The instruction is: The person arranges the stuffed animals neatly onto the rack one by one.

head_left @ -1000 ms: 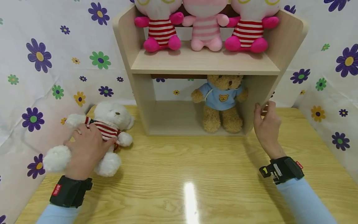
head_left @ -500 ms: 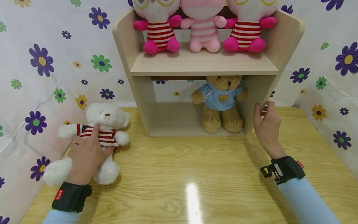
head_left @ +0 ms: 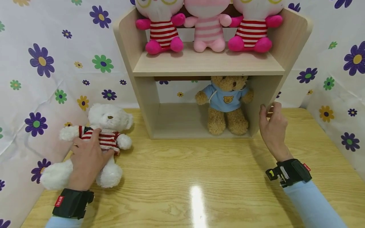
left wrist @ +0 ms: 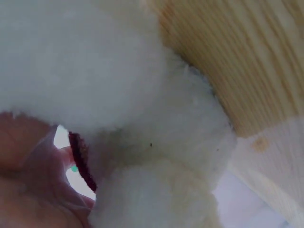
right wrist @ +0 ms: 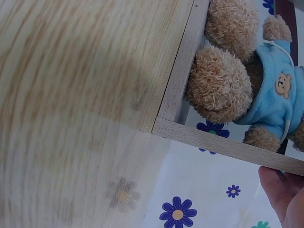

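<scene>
My left hand (head_left: 89, 160) holds a white teddy bear (head_left: 109, 118) in a red-and-white striped sweater, at the left of the table. Its fingers lie across the bear's front, and the thumb is at its side. In the left wrist view, white fur (left wrist: 156, 123) fills most of the picture beside the palm. My right hand (head_left: 273, 133) holds the right side panel of a wooden shelf (head_left: 208, 66) by its front edge, fingers curled. In the right wrist view, the thumb (right wrist: 278, 190) touches that panel; the other fingertips are mostly hidden.
A brown teddy bear (head_left: 226, 99) in a blue hoodie sits at the right of the shelf's lower compartment. Several pink plush dolls (head_left: 209, 33) sit on the upper level, heads partly cut off. Flowered cloth (head_left: 57, 57) stands behind and beside the wooden table (head_left: 159, 177).
The white bear, tilted a second ago, has turned upward-facing and shifted slightly left and nearer with my left hand. My right hand has stayed at the shelf panel.
</scene>
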`<state>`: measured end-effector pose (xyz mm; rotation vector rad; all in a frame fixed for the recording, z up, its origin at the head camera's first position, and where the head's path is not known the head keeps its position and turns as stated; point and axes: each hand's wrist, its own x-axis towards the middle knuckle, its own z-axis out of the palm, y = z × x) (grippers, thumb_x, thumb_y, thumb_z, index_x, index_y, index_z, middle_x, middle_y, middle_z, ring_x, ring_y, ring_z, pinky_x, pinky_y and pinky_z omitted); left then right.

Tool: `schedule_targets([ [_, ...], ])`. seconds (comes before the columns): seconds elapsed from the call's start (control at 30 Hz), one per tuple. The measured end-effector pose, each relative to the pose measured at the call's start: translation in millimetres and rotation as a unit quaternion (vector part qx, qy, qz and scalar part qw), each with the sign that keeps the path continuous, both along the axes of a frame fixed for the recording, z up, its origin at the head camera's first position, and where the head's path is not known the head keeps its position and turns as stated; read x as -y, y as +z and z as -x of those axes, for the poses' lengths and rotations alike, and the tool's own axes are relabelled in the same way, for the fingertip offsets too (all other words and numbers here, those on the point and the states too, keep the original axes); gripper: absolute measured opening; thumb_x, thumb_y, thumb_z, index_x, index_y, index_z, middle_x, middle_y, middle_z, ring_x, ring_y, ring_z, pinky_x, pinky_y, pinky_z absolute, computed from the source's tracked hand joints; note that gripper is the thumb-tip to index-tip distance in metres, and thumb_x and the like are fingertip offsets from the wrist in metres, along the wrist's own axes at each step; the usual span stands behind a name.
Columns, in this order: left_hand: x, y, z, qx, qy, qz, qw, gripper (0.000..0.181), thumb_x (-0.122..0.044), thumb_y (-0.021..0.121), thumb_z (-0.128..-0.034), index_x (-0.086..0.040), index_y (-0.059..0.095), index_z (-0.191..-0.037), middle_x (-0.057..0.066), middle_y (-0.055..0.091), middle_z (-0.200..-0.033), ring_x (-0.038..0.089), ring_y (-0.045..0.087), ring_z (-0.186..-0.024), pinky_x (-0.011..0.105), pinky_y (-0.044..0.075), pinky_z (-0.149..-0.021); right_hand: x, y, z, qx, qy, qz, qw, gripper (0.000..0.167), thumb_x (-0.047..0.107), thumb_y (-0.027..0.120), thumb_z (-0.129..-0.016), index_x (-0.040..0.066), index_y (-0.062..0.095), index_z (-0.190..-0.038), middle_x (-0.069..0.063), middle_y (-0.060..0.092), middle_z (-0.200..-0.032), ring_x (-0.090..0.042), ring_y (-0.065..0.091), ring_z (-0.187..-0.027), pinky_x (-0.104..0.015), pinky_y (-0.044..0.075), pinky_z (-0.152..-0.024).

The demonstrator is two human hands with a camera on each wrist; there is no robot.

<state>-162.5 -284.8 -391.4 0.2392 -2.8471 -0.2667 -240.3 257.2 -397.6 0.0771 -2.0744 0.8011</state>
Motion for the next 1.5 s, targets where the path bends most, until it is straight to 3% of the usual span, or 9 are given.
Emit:
schedule_targets([
  [0.4, 4.0, 3.4, 3.5, -0.048, -0.011, -0.06, 0.997, 0.074, -0.024, 0.081, -0.0803, 0.005, 0.037, -0.132, 0.05, 0.035, -0.11, 0.056, 0.038, -0.089, 0.055, 0.041, -0.053, -3.2, 3.4, -4.0, 0.008, -0.006, 0.011, 0.9999, 0.036, 0.02, 0.054, -0.105, -0.013, 0.055, -0.119, -0.032, 0.069, -0.1, -0.046, 0.073, -0.083, 0.007, 0.027, -0.07],
  [0.83, -2.9, 4.1, 2.8, -0.197, -0.016, -0.07, 0.9777, 0.082, -0.03, 0.089, -0.0747, 0.008, 0.041, -0.129, 0.038, 0.042, -0.109, 0.047, 0.039, -0.093, 0.044, 0.032, -0.068, -2.7, -0.1, -2.8, 0.012, -0.008, 0.012, 0.9998, 0.036, 0.019, 0.055, -0.105, -0.014, 0.054, -0.118, -0.032, 0.069, -0.099, -0.046, 0.072, -0.082, 0.007, 0.026, -0.07],
  [0.93, -3.8, 2.2, 3.0, -0.224, -0.006, -0.091, 0.9704, 0.082, -0.032, 0.087, -0.0764, 0.009, 0.042, -0.132, 0.036, 0.043, -0.114, 0.046, 0.041, -0.097, 0.05, 0.042, -0.068, -2.4, -1.2, -2.0, 0.013, -0.009, 0.012, 0.9998, 0.036, 0.02, 0.054, -0.105, -0.013, 0.054, -0.119, -0.032, 0.069, -0.1, -0.046, 0.073, -0.082, 0.007, 0.026, -0.07],
  [1.03, -4.5, -0.3, 3.2, -0.251, 0.009, -0.139, 0.9579, 0.082, -0.033, 0.084, -0.0781, 0.008, 0.04, -0.135, 0.033, 0.041, -0.12, 0.044, 0.042, -0.105, 0.058, 0.048, -0.073, -2.0, -2.2, -1.3, 0.016, -0.007, 0.01, 0.9998, 0.036, 0.02, 0.054, -0.105, -0.013, 0.054, -0.119, -0.031, 0.069, -0.101, -0.045, 0.072, -0.083, 0.007, 0.026, -0.07],
  [1.13, -6.1, -2.7, 3.6, -0.292, 0.004, -0.199, 0.9354, 0.086, -0.033, 0.083, -0.0772, 0.001, 0.038, -0.142, 0.029, 0.038, -0.126, 0.036, 0.041, -0.113, 0.055, 0.047, -0.088, -1.4, -2.6, -1.4, 0.018, -0.002, 0.009, 0.9998, 0.036, 0.019, 0.054, -0.105, -0.014, 0.054, -0.119, -0.032, 0.069, -0.1, -0.045, 0.072, -0.082, 0.007, 0.027, -0.069],
  [1.23, -12.4, -0.7, 4.1, -0.345, -0.037, -0.262, 0.9004, 0.094, -0.027, 0.083, -0.0731, -0.01, 0.033, -0.15, 0.015, 0.041, -0.137, 0.024, 0.039, -0.124, 0.043, 0.037, -0.102, -0.9, -2.3, -1.5, 0.02, 0.001, 0.012, 0.9997, 0.036, 0.019, 0.055, -0.105, -0.014, 0.054, -0.12, -0.032, 0.069, -0.102, -0.046, 0.072, -0.082, 0.007, 0.027, -0.069],
  [1.37, -29.4, 12.2, 2.9, -0.397, -0.127, -0.321, 0.8507, 0.099, -0.02, 0.084, -0.0668, -0.014, 0.031, -0.151, 0.001, 0.047, -0.147, 0.016, 0.043, -0.135, 0.031, 0.03, -0.112, -0.1, -1.4, -0.9, 0.024, 0.0, 0.014, 0.9996, 0.037, 0.019, 0.055, -0.105, -0.013, 0.054, -0.121, -0.032, 0.069, -0.103, -0.046, 0.073, -0.084, 0.008, 0.027, -0.069],
  [1.43, -37.7, 16.9, 2.3, -0.4, -0.163, -0.32, 0.8434, 0.096, -0.026, 0.086, -0.0668, -0.01, 0.036, -0.148, 0.005, 0.054, -0.145, 0.017, 0.047, -0.135, 0.03, 0.03, -0.113, 0.1, -1.0, -0.7, 0.026, -0.002, 0.014, 0.9996, 0.037, 0.02, 0.055, -0.105, -0.013, 0.054, -0.12, -0.032, 0.069, -0.102, -0.046, 0.072, -0.084, 0.007, 0.027, -0.069],
  [1.5, -43.7, 16.2, 3.4, -0.394, -0.184, -0.293, 0.8513, 0.094, -0.041, 0.085, -0.0686, -0.006, 0.043, -0.145, 0.011, 0.059, -0.14, 0.016, 0.048, -0.134, 0.032, 0.027, -0.113, 0.0, -0.6, -0.7, 0.026, -0.002, 0.01, 0.9996, 0.036, 0.019, 0.056, -0.104, -0.013, 0.054, -0.12, -0.032, 0.069, -0.102, -0.046, 0.073, -0.083, 0.005, 0.032, -0.067],
])
